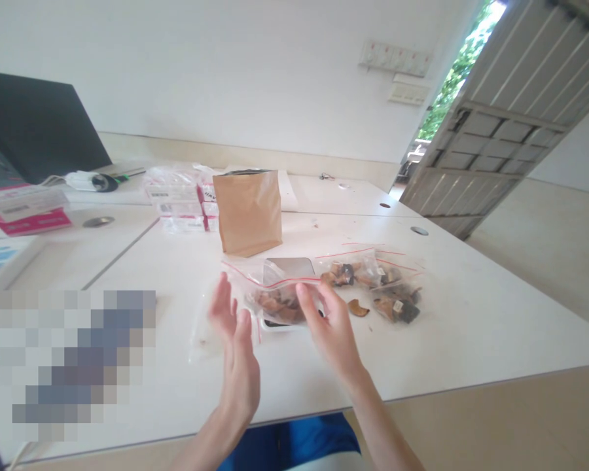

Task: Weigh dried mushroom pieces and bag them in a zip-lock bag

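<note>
A clear zip-lock bag (279,306) with a red seal line and brown dried slices inside is up in front of me. My right hand (331,327) pinches its seal edge at the right. At the bag's left side, my left hand (235,343) has its fingers apart and appears slightly blurred. Behind and below the bag shows a small scale (289,265) with a silver plate and white body, partly hidden. More filled zip-lock bags (397,307) lie to the right, beside one loose dried slice (358,307). Another clear bag (201,343) lies flat at the left.
A brown paper bag (250,216) stands behind the scale. Plastic-wrapped boxes (179,203) are stacked to its left. Pink and white boxes (29,209) and a black monitor (39,124) are at the far left. The white table (471,314) ends at its front edge near me.
</note>
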Demonstrator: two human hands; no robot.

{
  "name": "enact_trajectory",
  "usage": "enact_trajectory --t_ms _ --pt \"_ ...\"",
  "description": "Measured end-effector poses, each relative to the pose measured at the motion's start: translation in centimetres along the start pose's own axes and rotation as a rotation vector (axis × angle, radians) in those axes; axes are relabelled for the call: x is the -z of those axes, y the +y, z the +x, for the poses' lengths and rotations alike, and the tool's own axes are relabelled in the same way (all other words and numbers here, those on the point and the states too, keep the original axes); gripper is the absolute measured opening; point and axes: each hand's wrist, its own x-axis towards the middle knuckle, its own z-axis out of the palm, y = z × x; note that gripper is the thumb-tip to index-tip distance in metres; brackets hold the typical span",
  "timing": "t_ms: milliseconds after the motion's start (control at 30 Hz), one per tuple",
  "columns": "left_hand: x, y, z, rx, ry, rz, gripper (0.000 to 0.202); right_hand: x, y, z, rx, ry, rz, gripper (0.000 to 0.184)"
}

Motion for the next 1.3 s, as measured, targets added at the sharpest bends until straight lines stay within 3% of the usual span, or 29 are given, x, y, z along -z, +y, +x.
enact_trajectory --t_ms 100,233,367,533,800,1167,1300 --pt "1.6 -0.6 1.2 0.084 -0.019 0.114 0.045 1.7 0.8 0.1 -0.030 0.052 0.029 0.023" --pt "2.5 -1.1 2.1 0.238 -0.165 0.131 0.035 2.2 1.5 -0.3 -0.062 0.038 0.013 0.028" --pt "2.3 -0.8 1.7 0.196 -0.234 0.175 0.033 2.1 1.9 -0.7 -0.031 0.014 -0.060 0.033" --pt "2.8 -0.6 1.7 0.208 -0.168 0.228 0.033 2.9 2.7 -0.8 -0.095 0.200 -0.042 0.039" --pt "3.2 -1.1 1.4 0.221 -0.290 0.242 0.034 3.2 4.8 -1.9 -0.208 0.213 0.056 0.032" --pt "3.6 -1.1 1.8 0.207 -0.282 0.325 0.034 3.9 6.1 -2.6 -0.215 0.263 0.021 0.034" --pt "3.9 -1.3 2.1 0.130 -0.258 0.452 0.034 4.2 6.4 -2.8 -0.190 0.266 -0.064 0.036"
